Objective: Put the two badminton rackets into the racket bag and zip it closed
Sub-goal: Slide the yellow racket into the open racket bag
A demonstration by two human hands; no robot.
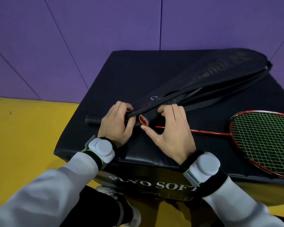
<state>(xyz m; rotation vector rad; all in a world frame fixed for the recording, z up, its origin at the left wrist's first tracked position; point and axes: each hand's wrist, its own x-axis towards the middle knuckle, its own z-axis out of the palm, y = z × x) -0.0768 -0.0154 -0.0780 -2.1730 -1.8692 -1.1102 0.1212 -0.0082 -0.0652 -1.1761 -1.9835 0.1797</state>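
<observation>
A black racket bag [208,79] lies diagonally across a black padded box [121,76], its narrow end towards me and its side unzipped. One racket is mostly inside; its black handle with a red butt cap [143,119] sticks out of the narrow end. My left hand [116,123] pinches the bag's narrow end. My right hand [170,130] curls over that handle, thumb just below the cap. The second racket [262,141], red-framed with pale strings, lies flat on the box to the right. Its thin red shaft runs left under my hands, and a black handle end [93,120] shows beyond my left hand.
The box stands on a yellow floor [23,136] against purple padded wall panels [72,38]. White lettering "PLYO SOFT" [152,184] is on its near side. My knees and a white shoe [105,190] are just below the box's front edge. Grey sensors are strapped to both wrists.
</observation>
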